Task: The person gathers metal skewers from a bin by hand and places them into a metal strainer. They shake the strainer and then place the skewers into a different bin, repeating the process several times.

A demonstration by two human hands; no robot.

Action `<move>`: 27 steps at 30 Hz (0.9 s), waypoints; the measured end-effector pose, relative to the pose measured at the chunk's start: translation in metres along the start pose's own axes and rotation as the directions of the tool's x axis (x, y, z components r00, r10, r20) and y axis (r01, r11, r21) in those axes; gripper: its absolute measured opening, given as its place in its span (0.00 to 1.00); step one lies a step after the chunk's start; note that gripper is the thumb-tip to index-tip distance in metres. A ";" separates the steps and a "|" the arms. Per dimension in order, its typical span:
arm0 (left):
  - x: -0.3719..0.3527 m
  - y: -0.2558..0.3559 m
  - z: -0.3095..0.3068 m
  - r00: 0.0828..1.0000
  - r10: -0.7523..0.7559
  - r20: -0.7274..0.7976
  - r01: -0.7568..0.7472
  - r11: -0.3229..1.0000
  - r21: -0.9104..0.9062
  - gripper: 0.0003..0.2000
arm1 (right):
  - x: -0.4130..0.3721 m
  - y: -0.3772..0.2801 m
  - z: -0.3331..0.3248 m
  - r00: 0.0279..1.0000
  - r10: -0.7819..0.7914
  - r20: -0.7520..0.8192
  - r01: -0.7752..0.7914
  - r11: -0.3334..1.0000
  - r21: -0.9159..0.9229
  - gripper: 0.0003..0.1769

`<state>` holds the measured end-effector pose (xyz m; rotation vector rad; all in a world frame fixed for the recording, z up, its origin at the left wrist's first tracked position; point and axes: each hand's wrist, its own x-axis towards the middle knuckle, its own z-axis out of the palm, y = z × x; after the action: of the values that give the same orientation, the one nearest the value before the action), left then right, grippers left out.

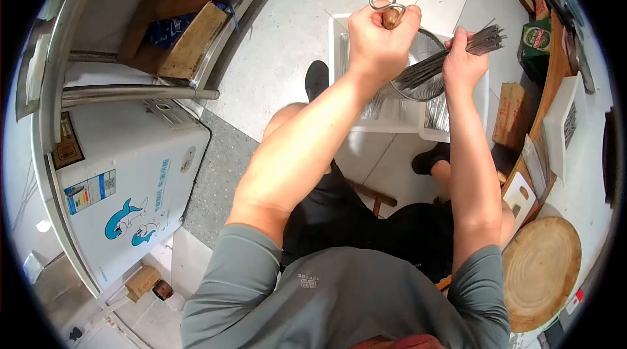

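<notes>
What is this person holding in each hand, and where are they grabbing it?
The left hand grips a strainer by its wooden handle. The right hand grips a bundle of skewers partway along, ends poking out past the fist.

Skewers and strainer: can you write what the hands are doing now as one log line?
left hand: grips strainer handle | right hand: holds skewer bundle | below: white tray on floor

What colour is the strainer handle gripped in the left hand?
The strainer handle is brown; the head view shows it.
</notes>
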<state>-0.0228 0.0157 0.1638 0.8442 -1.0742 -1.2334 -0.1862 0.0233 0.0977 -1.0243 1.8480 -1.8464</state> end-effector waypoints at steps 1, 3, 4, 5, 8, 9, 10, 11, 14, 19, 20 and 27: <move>0.002 -0.003 0.000 1.000 0.006 0.004 -0.006 1.000 -0.024 0.16 | 0.001 0.004 -0.001 1.000 -0.011 -0.014 0.012 1.000 0.023 0.11; 0.007 -0.006 0.000 0.999 0.042 -0.016 -0.042 0.999 0.000 0.16 | 0.007 0.007 -0.001 1.000 -0.012 -0.015 0.014 0.996 0.084 0.10; 0.009 -0.007 0.001 0.998 0.056 -0.024 -0.056 0.998 0.010 0.17 | 0.010 0.007 -0.001 1.000 -0.027 -0.013 0.028 0.994 0.110 0.10; 0.010 -0.007 0.003 0.996 0.077 -0.038 -0.076 0.997 0.034 0.17 | 0.013 0.006 -0.001 0.999 -0.043 -0.013 0.044 0.990 0.136 0.10; 0.006 -0.007 0.008 0.993 0.091 -0.070 -0.086 0.993 0.077 0.17 | 0.015 0.006 -0.002 0.999 -0.043 -0.033 0.046 0.992 0.116 0.10; 0.005 -0.006 0.008 0.995 0.070 -0.072 -0.065 0.995 0.073 0.17 | 0.017 0.005 -0.001 0.998 -0.052 -0.032 0.055 0.992 0.110 0.10; 0.002 -0.004 0.007 0.996 0.046 -0.076 -0.040 0.997 0.073 0.17 | 0.016 0.005 -0.002 0.999 -0.034 -0.025 0.037 0.991 0.126 0.10; -0.001 -0.002 0.006 0.997 0.004 -0.072 0.000 0.998 0.057 0.16 | 0.012 0.004 -0.004 1.000 -0.014 -0.015 0.016 0.990 0.141 0.10; -0.003 0.011 0.002 0.993 -0.111 -0.041 0.113 0.993 0.025 0.15 | 0.005 0.004 -0.013 0.998 0.042 0.040 -0.046 0.992 0.115 0.10; -0.007 -0.001 0.005 0.988 -0.152 0.015 0.151 0.987 0.062 0.13 | -0.011 0.014 -0.024 0.990 0.136 0.029 -0.139 0.979 0.150 0.09; -0.007 -0.006 0.005 0.993 -0.116 0.035 0.113 0.990 0.082 0.12 | -0.011 0.019 -0.025 0.991 0.134 0.021 -0.136 0.975 0.177 0.09; 0.006 -0.028 0.009 0.989 -0.145 0.036 0.141 0.986 0.089 0.12 | -0.002 0.032 -0.023 0.996 0.086 -0.030 -0.082 0.990 0.115 0.09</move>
<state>-0.0404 0.0057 0.1412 0.9789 -1.1230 -1.3373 -0.2082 0.0384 0.0686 -0.8680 1.7545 -1.9065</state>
